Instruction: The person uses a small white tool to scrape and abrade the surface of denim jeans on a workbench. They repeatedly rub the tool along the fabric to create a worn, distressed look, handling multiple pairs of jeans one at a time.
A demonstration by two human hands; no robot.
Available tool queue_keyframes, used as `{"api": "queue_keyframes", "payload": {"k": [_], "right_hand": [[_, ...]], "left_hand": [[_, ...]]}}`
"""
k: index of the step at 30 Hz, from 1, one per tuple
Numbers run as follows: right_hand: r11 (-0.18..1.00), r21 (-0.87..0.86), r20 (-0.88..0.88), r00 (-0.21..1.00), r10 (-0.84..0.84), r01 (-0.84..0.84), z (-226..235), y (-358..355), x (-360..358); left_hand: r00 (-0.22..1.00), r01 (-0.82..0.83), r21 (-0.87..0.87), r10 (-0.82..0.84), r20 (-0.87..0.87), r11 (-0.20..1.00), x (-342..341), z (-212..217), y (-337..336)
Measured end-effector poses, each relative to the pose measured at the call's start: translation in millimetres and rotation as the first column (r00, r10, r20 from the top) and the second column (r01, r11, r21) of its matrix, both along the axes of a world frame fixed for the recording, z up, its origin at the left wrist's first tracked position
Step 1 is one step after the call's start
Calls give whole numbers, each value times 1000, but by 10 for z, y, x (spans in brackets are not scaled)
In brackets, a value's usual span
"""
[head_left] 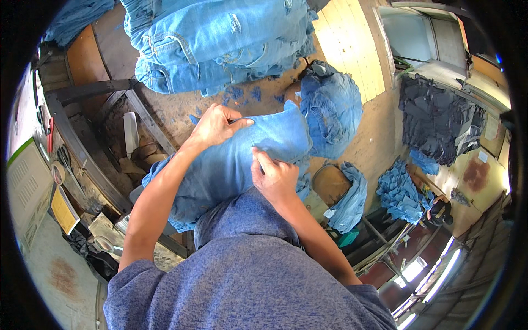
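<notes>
A light-blue pair of jeans (220,168) lies across my lap, its far end spread out beneath both hands. My left hand (214,127) grips the far edge of the denim, with the thumb stretched along the cloth and the fingers curled. Nearer to me, my right hand (276,179) is closed in a pinch over the middle of the cloth, thumb and forefinger at a small mark. Whatever sits between those fingertips is too small to make out. Just beyond the right end of this garment rests a bunched denim piece (333,110).
A tall stack of folded jeans (220,49) stands ahead. To the left are a dark metal frame (91,91), scissors (64,157) and a tape roll (58,172). On the right, a dark cloth pile (440,118), crumpled denim (399,192) and a round stool (329,184) with denim on it.
</notes>
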State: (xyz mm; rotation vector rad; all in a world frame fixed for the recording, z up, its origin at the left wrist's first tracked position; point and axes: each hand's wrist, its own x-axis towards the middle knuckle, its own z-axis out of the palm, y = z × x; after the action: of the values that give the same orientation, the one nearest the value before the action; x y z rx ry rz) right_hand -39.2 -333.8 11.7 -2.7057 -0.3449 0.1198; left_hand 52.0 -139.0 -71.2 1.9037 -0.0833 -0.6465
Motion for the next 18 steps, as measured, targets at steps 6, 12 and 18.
{"api": "queue_keyframes", "payload": {"k": [6, 12, 18], "right_hand": [[987, 160, 76, 997, -17, 4, -137, 40, 87], [999, 20, -22, 999, 43, -42, -26, 12, 68], [982, 191, 60, 998, -22, 11, -64, 29, 97]], "left_hand": [[1000, 3, 5, -3, -25, 1000, 1, 18, 5], [999, 30, 32, -29, -46, 999, -4, 1, 7], [999, 33, 11, -33, -4, 999, 12, 35, 12]]}}
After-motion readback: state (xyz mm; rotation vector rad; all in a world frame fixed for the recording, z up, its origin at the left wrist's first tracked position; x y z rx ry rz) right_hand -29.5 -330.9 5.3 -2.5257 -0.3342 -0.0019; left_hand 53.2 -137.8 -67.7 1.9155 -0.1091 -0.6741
